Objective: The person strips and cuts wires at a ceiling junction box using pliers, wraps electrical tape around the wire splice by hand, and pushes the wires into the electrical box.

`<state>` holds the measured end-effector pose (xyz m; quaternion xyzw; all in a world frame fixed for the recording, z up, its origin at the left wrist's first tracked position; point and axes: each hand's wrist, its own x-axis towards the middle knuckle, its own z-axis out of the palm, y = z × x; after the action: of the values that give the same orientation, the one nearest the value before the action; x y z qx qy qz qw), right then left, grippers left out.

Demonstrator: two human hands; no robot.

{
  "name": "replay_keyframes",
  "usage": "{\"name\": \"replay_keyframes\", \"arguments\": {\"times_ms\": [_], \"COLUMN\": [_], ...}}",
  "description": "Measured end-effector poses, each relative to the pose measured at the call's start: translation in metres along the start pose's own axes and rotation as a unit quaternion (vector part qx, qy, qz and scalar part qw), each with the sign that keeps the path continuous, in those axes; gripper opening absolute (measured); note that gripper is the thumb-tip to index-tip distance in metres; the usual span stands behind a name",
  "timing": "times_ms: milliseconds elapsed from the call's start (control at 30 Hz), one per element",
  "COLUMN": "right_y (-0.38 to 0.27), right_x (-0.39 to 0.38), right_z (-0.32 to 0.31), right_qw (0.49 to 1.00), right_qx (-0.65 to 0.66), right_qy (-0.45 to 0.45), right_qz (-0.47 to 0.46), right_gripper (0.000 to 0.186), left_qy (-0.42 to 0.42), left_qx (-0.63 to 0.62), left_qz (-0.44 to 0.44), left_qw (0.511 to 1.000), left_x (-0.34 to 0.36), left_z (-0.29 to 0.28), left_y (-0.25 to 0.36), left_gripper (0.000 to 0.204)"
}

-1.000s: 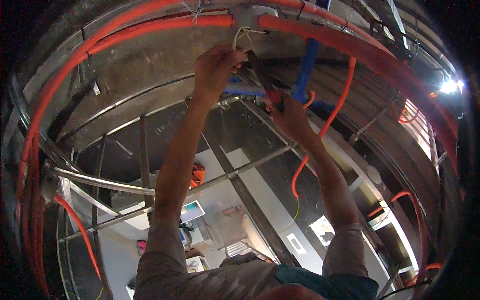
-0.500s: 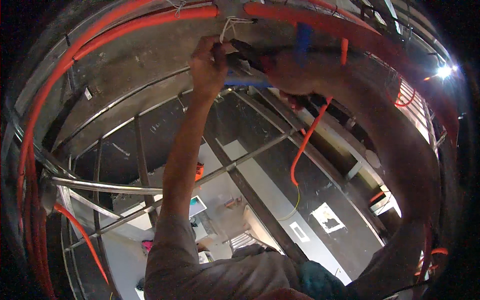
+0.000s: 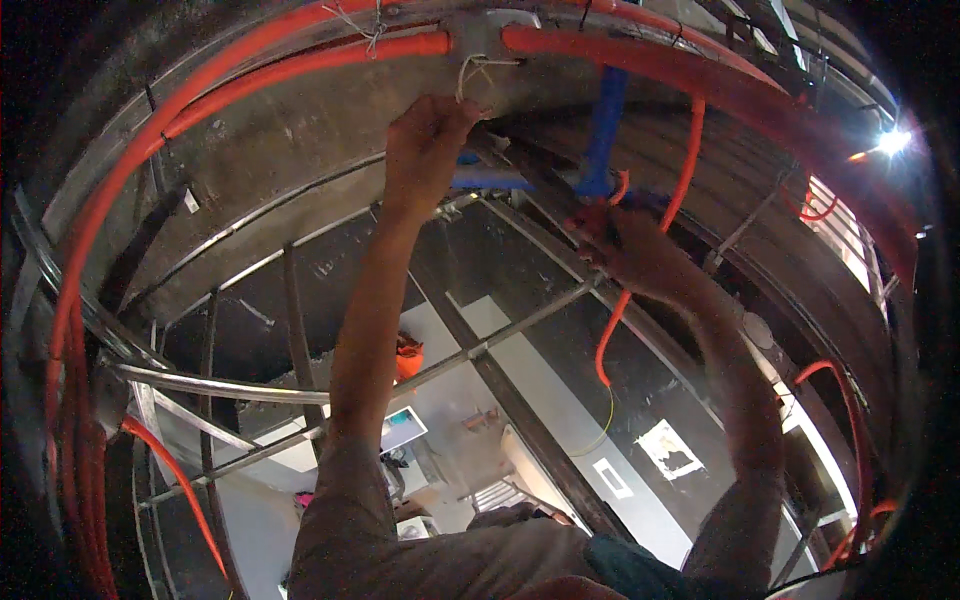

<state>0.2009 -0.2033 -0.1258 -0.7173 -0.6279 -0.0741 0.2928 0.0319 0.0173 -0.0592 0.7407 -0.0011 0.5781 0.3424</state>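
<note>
A thin pale wire (image 3: pixel 463 78) is looped below a grey junction box (image 3: pixel 474 38) on the overhead orange conduit (image 3: pixel 330 58). My left hand (image 3: pixel 430 140) is raised and closed in a pinch on the wire's lower end. Lower and to the right, apart from the wire, is my right hand (image 3: pixel 640 262). Its fingers are curled round a dark hand tool (image 3: pixel 614 228) that looks like pliers, mostly hidden by the fingers. A blue pipe (image 3: pixel 604 130) runs just above that hand, and an orange flexible conduit (image 3: pixel 683 170) hangs beside it.
Metal ceiling framing (image 3: pixel 475 350) crosses beneath my arms, with a room far below. More orange conduit (image 3: pixel 172 475) droops at the left. Steel channels (image 3: pixel 220 380) curve in from the left edge. A bright lamp (image 3: pixel 893 141) shines at the upper right.
My right hand with the dark tool has moved down and away from the wire, where the tool's jaws were close to my left fingers. My left hand still pinches the wire.
</note>
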Motion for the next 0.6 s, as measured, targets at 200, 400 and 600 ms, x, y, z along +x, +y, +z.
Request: {"name": "replay_keyframes", "arguments": {"times_ms": [200, 400, 600], "right_y": [0.006, 0.007, 0.022], "right_x": [0.04, 0.105, 0.151], "right_z": [0.069, 0.121, 0.142], "right_qw": [0.938, 0.903, 0.907], "right_qx": [0.329, 0.38, 0.296], "right_qy": [0.09, 0.179, 0.241], "right_qz": [0.065, -0.095, -0.177], "right_gripper": [0.032, 0.032, 0.037], "left_qy": [-0.049, -0.029, -0.049], "left_qx": [-0.107, -0.224, -0.289], "left_qz": [-0.115, -0.194, -0.221], "left_qw": [0.986, 0.955, 0.93], "left_x": [0.005, 0.005, 0.005], "left_z": [0.004, -0.001, -0.002], "left_y": [0.016, 0.024, 0.03], "left_gripper": [0.023, 0.02, 0.018]}}
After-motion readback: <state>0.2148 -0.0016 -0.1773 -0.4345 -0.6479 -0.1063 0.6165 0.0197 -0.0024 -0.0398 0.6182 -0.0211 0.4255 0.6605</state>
